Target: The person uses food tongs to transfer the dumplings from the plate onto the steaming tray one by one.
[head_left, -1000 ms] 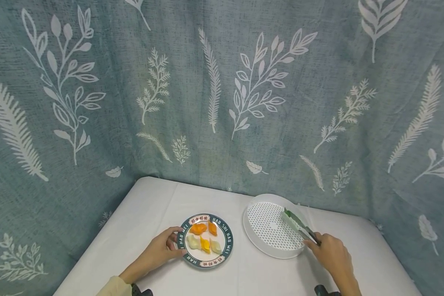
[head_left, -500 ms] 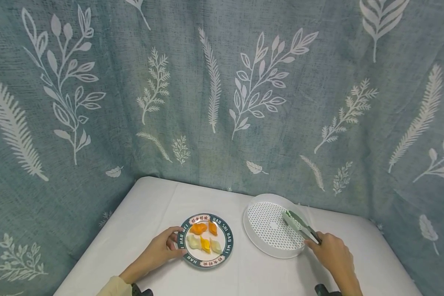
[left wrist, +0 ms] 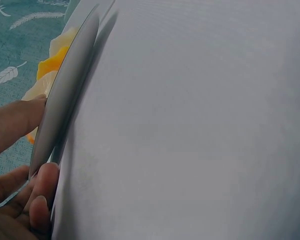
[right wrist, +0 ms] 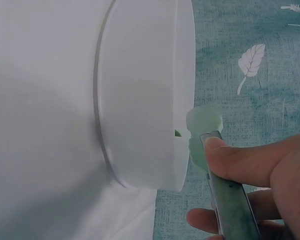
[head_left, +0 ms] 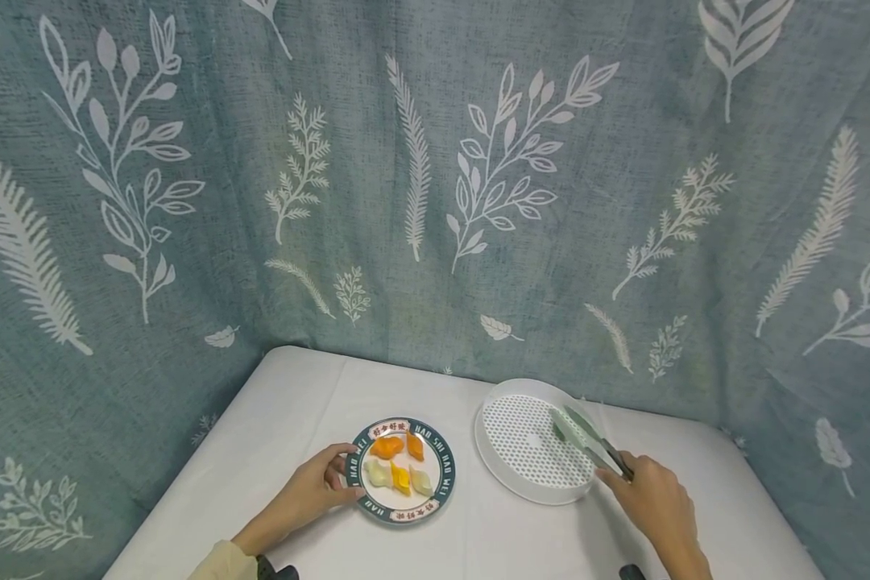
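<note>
My left hand point(head_left: 312, 489) grips the left rim of a round plate point(head_left: 445, 475) with a dark green lettered border. In the left wrist view the thumb lies over the plate's edge point(left wrist: 72, 95), with fingers below. On the plate are several dumpling-like pieces: an orange one point(head_left: 387, 447), a yellow one point(head_left: 401, 478) and pale ones point(head_left: 379, 474). My right hand point(head_left: 652, 495) holds tongs point(head_left: 583, 431) with pale green ends, which reach into a white perforated steamer basket point(head_left: 503, 483). Their ends stand apart. A small green piece point(head_left: 558, 432) lies by them, partly hidden.
Both plate and basket stand on a white-covered table point(head_left: 471, 532), with a gap between them. A blue-green leaf-patterned curtain point(head_left: 435, 322) hangs behind the table's back edge. The basket's raised wall point(right wrist: 140, 100) shows in the right wrist view.
The tongs' ends have spread apart over the basket, and the green piece now shows lower, beneath them. My left hand and the plate stay where they were.
</note>
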A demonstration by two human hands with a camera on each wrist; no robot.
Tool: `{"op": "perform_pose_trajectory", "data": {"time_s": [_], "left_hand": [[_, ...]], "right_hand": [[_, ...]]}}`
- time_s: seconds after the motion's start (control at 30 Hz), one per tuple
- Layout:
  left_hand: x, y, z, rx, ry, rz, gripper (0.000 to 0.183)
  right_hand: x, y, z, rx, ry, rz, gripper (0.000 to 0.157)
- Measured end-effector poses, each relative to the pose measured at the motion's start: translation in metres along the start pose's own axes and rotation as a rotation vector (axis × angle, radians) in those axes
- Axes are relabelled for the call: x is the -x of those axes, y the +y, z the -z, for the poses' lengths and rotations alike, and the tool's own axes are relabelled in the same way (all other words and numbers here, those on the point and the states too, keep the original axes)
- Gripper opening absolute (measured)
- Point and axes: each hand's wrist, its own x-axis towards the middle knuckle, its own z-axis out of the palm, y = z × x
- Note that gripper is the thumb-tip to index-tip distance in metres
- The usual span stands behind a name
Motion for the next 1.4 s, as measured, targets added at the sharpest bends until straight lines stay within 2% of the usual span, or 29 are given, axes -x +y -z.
{"op": "perform_pose_trajectory", "data": {"time_s": [0.23,0.67,0.97,1.23,1.4], "left_hand": [[-0.001,-0.001,0.000,-0.015,0.005,0.003,0.077],[-0.001,-0.001,-0.001,-0.025,0.010,0.014,0.077],[-0.001,-0.001,-0.001,-0.034,0.011,0.009,0.077],[-0.001,-0.002,-0.001,-0.030,0.011,0.010,0.078],[0.000,-0.001,-0.001,-0.025,0.012,0.013,0.078]], "right_hand": [[0.007,-0.011,0.003,-0.024,0.019,0.054,0.060],[0.021,-0.032,-0.003,-0.047,0.089,0.164,0.059],[0.025,-0.042,-0.013,-0.061,0.087,0.165,0.058],[0.031,-0.052,-0.021,-0.087,0.102,0.204,0.054],[0.034,-0.056,-0.024,-0.123,0.067,0.207,0.056]]}}
